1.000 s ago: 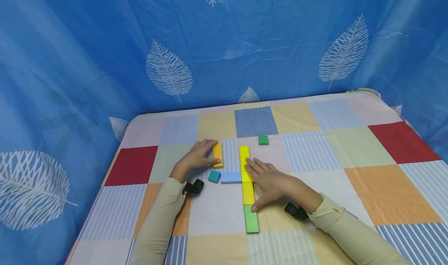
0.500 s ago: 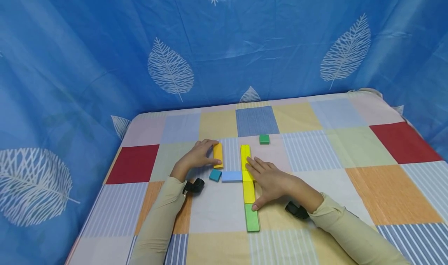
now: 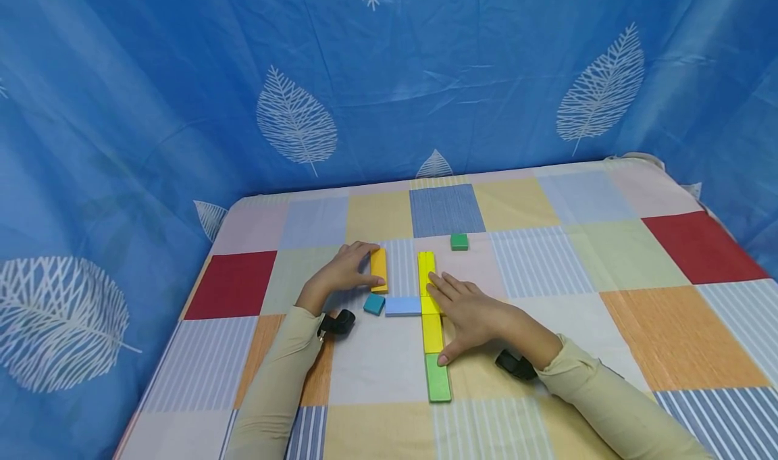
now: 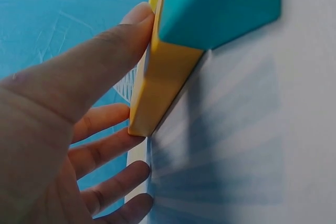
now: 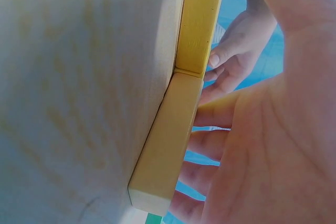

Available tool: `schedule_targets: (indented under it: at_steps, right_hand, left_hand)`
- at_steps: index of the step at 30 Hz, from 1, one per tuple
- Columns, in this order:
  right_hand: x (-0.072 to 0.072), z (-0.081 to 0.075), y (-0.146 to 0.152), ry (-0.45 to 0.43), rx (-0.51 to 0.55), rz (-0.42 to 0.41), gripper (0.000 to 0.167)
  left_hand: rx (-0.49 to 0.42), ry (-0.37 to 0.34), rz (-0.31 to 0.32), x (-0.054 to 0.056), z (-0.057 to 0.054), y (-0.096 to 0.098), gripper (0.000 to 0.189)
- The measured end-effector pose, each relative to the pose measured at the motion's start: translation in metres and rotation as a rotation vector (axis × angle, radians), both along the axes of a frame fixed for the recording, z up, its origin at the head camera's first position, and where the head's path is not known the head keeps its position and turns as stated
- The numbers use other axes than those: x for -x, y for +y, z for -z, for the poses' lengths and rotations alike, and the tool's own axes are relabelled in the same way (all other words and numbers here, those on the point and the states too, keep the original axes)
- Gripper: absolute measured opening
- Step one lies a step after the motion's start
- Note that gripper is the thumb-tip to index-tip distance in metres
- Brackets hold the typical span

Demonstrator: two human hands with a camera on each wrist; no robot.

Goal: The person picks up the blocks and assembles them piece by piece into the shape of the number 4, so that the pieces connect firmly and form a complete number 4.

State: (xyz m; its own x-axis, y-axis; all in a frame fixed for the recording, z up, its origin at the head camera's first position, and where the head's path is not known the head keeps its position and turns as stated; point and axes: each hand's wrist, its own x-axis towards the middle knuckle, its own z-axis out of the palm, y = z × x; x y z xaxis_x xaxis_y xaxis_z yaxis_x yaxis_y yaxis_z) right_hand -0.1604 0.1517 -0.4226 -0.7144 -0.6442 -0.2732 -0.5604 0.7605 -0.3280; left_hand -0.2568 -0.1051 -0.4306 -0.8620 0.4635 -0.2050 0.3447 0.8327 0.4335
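Observation:
My left hand holds an orange rectangular block end to end, thumb at the near end and fingertips at the far one. A teal square block lies just below it, large in front of the orange block in the left wrist view. My right hand rests with fairly straight fingers along a column of yellow blocks; its thumb touches the light green block at the column's near end. A light blue block extends leftward from the column. The right palm hides part of the yellow blocks.
A small green block sits beyond the column's far end. All the blocks lie on a patchwork cloth over the table. Behind and to the left hangs a blue leaf-print curtain.
The head view has shifted very slightly. Both hands and all the blocks stay in the same places.

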Motion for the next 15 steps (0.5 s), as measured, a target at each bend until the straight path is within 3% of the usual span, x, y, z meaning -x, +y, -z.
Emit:
schedule_targets:
  at_steps: [15]
  right_hand:
    - [0.0009, -0.0003, 0.0005, -0.008, 0.019, -0.011, 0.120]
  left_hand:
    - [-0.011, 0.001, -0.009, 0.0007, 0.0011, -0.0003, 0.080]
